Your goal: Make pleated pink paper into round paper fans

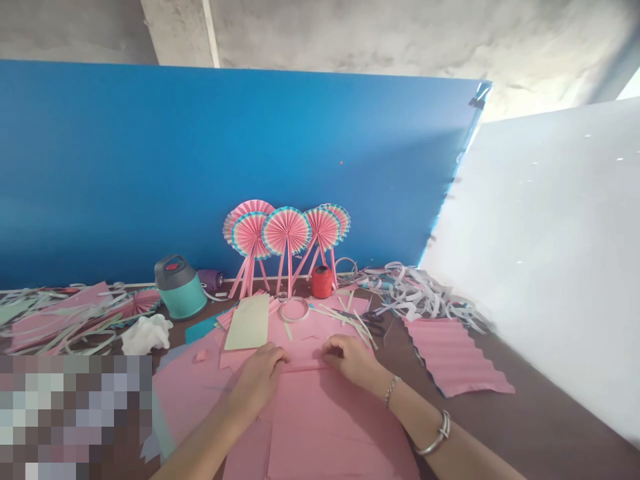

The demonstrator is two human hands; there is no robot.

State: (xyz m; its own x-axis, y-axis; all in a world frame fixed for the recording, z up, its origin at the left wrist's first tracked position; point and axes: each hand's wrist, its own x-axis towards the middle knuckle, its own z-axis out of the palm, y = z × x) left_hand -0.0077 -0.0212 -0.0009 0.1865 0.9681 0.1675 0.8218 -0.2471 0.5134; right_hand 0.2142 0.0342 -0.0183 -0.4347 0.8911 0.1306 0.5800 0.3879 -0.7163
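Note:
A pink paper sheet (330,413) lies in front of me, with a narrow folded strip along its far edge. My left hand (263,373) is closed with its fingertips on the left end of that folded edge. At the right end, my right hand (350,360) pinches the same edge between thumb and fingers. Beyond the hands are more pink sheets, a pale yellow paper piece (247,323), loose pale strips (345,317) and a roll of tape (295,310). Dark scissors (373,321) lie past my right hand, partly covered by strips.
Several pleated paper fans (287,231) lean against the blue panel (250,133). Near them stand a red spool (321,282) and a teal jug (181,290). Paper shreds (425,293) heap at the right, behind a creased pink sheet (457,357). Crumpled white tissue (147,335) lies left.

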